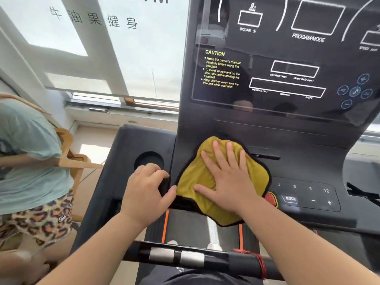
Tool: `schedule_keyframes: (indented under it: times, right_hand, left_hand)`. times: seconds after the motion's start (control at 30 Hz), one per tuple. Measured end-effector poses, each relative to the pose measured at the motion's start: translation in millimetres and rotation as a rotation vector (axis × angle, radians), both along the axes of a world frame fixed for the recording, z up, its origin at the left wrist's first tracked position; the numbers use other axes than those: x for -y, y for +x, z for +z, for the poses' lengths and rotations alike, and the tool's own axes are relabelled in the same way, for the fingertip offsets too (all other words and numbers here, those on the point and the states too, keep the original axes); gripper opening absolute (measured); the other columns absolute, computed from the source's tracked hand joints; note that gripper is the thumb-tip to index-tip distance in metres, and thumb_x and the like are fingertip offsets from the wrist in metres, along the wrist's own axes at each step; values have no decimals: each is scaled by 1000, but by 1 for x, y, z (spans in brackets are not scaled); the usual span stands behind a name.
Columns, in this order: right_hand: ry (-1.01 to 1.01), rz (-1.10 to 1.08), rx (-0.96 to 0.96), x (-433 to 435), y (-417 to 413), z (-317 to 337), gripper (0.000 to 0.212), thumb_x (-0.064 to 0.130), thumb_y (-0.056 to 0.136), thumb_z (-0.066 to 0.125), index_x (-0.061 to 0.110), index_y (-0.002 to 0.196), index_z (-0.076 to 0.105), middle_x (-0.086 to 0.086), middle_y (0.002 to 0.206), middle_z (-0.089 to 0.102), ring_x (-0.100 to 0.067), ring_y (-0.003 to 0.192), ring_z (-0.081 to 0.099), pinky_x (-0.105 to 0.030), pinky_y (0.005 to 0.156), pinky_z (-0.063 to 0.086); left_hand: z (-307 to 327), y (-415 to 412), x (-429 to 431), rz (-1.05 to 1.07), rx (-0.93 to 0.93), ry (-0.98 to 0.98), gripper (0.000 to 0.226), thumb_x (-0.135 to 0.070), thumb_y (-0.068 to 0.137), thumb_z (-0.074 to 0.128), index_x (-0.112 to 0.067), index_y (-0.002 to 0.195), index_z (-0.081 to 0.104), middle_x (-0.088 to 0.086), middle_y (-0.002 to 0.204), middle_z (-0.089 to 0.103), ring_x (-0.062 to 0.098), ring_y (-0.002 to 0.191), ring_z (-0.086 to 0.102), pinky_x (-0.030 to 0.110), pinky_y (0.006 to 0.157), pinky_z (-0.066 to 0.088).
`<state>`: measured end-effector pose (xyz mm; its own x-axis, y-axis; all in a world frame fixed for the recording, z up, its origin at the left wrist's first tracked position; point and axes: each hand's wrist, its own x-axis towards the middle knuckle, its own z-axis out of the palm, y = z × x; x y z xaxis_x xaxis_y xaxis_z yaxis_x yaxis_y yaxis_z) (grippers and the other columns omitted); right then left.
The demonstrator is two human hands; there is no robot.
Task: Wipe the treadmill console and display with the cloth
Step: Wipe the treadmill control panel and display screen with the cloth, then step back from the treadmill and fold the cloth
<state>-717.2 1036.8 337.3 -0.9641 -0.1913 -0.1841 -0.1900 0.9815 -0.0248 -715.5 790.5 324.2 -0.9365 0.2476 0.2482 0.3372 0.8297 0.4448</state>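
Yellow cloth [197, 177] sits on the treadmill console [308, 167] just below the dark display [287, 64]. Right hand [230, 177] lies flat on it, fingers spread wide. Left hand [146, 190] curls over the console's left edge beside the cup holder [149, 160].

I see bright daylight from the window [102, 48], blown out to near white. Glossy display [287, 58] carries faint reflections, text still legible. Wide-angle bends straight lines at the edges. Slight softness on the person at left [30, 161].
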Motion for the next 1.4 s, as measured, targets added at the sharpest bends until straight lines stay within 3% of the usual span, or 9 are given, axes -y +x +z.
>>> schedule_keyframes:
  times: [0.17,0.37,0.5,0.63,0.83,0.9,1.03,1.2,1.4]
  right_hand:
    - [-43,-152,-22,38,-6,-4,101,89,86,10,29,161,-20,-16,162,-40,-46,148,-34,-63,122,-16]
    - [-60,25,43,50,-3,-4,99,88,88,10,29,163,-14,-18,163,-37,-46,148,-34,-65,121,-13]
    - [-159,131,-15,23,11,6,88,83,93,20,28,162,30,-17,171,14,-44,157,12,-60,124,19]
    - [-243,195,-319,-19,5,12,52,57,92,52,21,124,72,-7,131,68,-35,119,62,-46,92,50]
    - [-107,102,-399,-67,-12,16,26,44,92,66,22,106,71,-1,87,57,-26,81,53,-38,69,39]
    - [-93,123,-368,-69,-15,12,28,46,93,63,23,107,70,0,87,62,-26,83,57,-37,69,43]
    - [-220,175,-371,-65,-10,6,13,25,96,62,21,104,72,0,81,66,-28,78,58,-39,67,46]
    - [-537,128,-323,-60,-1,5,12,11,92,65,18,92,74,-2,80,63,-28,69,60,-38,63,49]
    - [-646,169,-235,-26,20,27,13,15,94,65,18,101,76,0,97,70,-20,89,65,-34,76,49]
  left_hand:
    - [2,8,0,53,-1,14,38,-49,77,65,-16,95,72,-5,92,61,19,85,56,34,74,48]
    - [2,28,-2,219,12,28,31,-47,79,62,-19,66,57,-9,68,50,14,67,48,35,60,46]
    - [1,48,-21,268,-4,-46,48,-58,77,64,-18,54,53,-7,58,47,17,58,48,34,51,44]
    - [-1,63,-40,362,91,-231,54,-70,72,62,-22,49,54,-8,55,49,17,56,51,29,46,43]
    - [5,71,-70,592,320,-397,67,-84,78,44,-21,58,60,-8,61,55,14,61,58,30,54,52]
    - [8,73,-81,654,372,-253,64,-76,81,52,-18,55,57,-6,56,55,17,59,58,33,57,52]
    - [9,78,-103,874,446,509,42,-35,82,78,-16,54,53,-3,51,50,25,58,56,39,59,48]
    - [16,83,-113,957,433,591,19,-22,83,71,-11,70,62,7,66,63,30,69,61,40,61,50]
    - [24,123,-79,1031,389,748,15,-23,83,74,-22,92,62,-3,82,70,19,81,68,42,74,58]
